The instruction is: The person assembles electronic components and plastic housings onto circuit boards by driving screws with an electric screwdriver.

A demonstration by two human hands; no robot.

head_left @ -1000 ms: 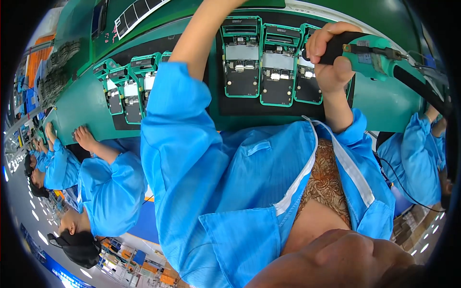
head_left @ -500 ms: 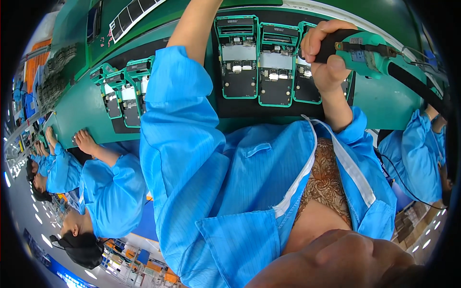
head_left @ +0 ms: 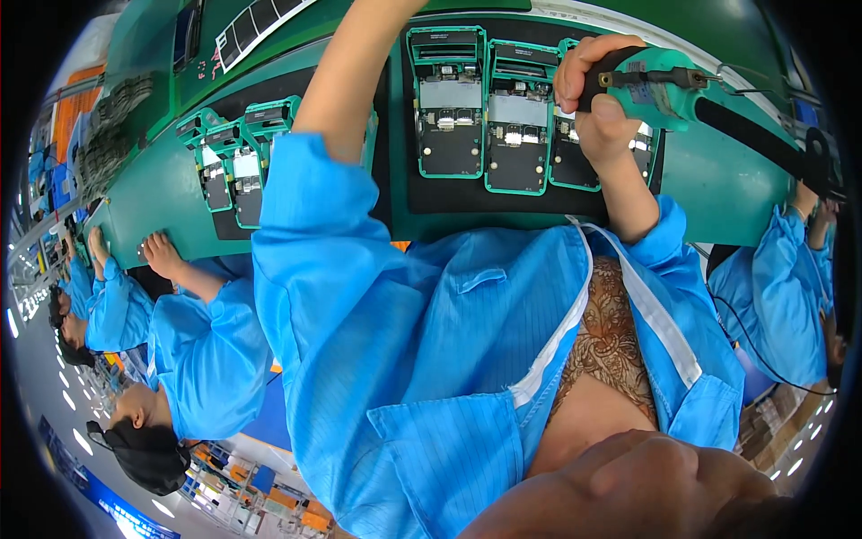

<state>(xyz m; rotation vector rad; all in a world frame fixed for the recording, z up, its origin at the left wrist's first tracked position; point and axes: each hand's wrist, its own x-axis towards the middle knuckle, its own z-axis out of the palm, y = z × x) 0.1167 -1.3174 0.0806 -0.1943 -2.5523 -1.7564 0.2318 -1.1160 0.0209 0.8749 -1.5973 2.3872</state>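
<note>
My right hand [head_left: 594, 106] is closed around a teal electric screwdriver [head_left: 660, 83] and hovers over the rightmost of three teal fixtures [head_left: 575, 153]. Each fixture holds an opened phone board; the other two [head_left: 447, 103] [head_left: 516, 121] lie just to its left on a black mat. My left forearm [head_left: 350, 76] in a blue sleeve reaches up past the top edge, so that hand is out of sight. Whether the screwdriver tip touches a board is hidden behind my fingers.
A green workbench [head_left: 718, 180] curves across the top, with more teal fixtures [head_left: 233, 166] at the left. A black cable [head_left: 763, 144] runs right from the screwdriver. Co-workers in blue coats sit on both sides; one person's hand [head_left: 163, 256] rests on the bench edge.
My right hand and the screwdriver have drifted slightly left over the fixtures. My left forearm has also shifted a little left, still reaching upward out of view.
</note>
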